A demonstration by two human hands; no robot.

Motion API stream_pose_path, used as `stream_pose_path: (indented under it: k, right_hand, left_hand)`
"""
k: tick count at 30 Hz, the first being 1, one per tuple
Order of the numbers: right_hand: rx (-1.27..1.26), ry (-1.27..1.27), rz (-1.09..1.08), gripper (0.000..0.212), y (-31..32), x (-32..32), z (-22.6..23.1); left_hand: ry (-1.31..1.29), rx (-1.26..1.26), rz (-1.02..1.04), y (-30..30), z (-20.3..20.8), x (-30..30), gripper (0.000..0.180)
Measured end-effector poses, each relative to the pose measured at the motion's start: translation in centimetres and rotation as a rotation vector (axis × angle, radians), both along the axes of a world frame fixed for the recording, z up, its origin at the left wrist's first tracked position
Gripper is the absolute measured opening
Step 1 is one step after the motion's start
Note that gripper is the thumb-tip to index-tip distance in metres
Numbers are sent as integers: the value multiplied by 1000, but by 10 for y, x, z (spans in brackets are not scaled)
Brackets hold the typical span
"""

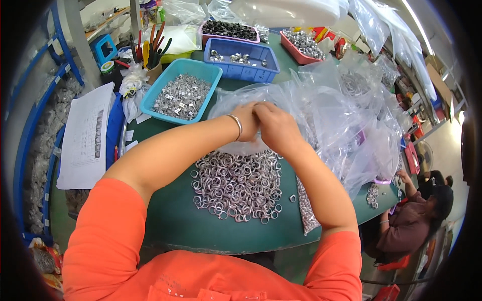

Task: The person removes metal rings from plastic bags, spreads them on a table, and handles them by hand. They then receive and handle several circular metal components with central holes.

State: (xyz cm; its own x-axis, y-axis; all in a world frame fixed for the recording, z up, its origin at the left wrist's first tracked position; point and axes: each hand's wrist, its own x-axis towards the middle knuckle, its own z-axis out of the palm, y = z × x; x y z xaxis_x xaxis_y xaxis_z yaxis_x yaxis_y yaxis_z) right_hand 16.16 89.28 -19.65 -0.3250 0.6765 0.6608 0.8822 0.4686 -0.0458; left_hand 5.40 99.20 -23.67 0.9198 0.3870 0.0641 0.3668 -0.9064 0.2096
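Note:
Over the green table, my left hand [245, 119] and my right hand [277, 126] meet, the right one overlapping the left. Both are closed on a clear plastic bag [235, 100], whose film spreads behind and below them; the fingertips are partly hidden. My left wrist carries a silver bangle. Right below the hands lies a wide heap of small metal rings [238, 185], with a single loose ring [292, 198] beside it. A long clear bag of small metal parts [307, 208] rests near my right forearm.
Behind stand a turquoise tray [145, 103] of metal clips, a blue bin [246, 71], a pink tray of black parts [230, 31] and a red tray [296, 56]. Large plastic bags [346, 130] pile up on the right. Papers [85, 135] lie left. Another person [409, 226] sits at the right.

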Motion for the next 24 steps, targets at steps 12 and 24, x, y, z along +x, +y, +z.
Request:
stream_pose_path:
  k: [12, 24]
  right_hand:
    - [-6, -17, -47, 35, -30, 19, -7]
    - [-484, 539, -416, 60, -135, -32, -132]
  left_hand:
    - [-527, 60, 27, 9, -13, -17, 21]
    - [-447, -38, 2, -85, -70, -86, 50]
